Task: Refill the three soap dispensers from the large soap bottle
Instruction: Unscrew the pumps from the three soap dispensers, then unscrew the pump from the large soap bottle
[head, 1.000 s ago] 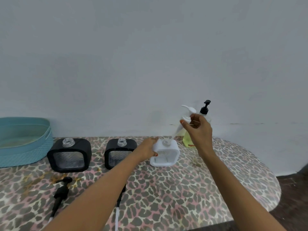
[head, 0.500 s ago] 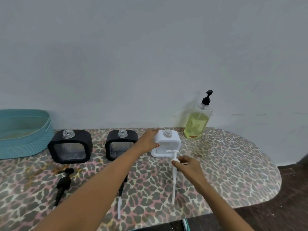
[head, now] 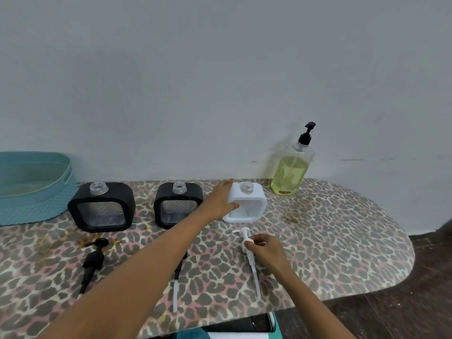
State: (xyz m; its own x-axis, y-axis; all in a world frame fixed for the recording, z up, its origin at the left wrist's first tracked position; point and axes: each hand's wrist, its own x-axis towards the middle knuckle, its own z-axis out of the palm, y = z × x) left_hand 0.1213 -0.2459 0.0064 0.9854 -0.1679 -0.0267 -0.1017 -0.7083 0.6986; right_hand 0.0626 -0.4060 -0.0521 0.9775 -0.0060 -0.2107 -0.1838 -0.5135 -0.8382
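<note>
1. Left hand grasps the white dispenser by its 9 o'clock side, thumb on the front face. Dispenser is upright on the table, neck uncapped.
2. Right hand pinches the collar of the white pump. Pump lies at 6 o'clock of the white dispenser, tube pointing to 6 o'clock.
3. Large soap bottle: upright by the wall, 1 o'clock of the white dispenser, apart from it. Black pump fitted, yellow liquid inside.
4. Black dispenser A and black dispenser B are at 9 o'clock of the white dispenser, necks uncapped.
5. Black pump lies at 6 o'clock of A.
6. Teal basket: 9 o'clock of A.
</note>
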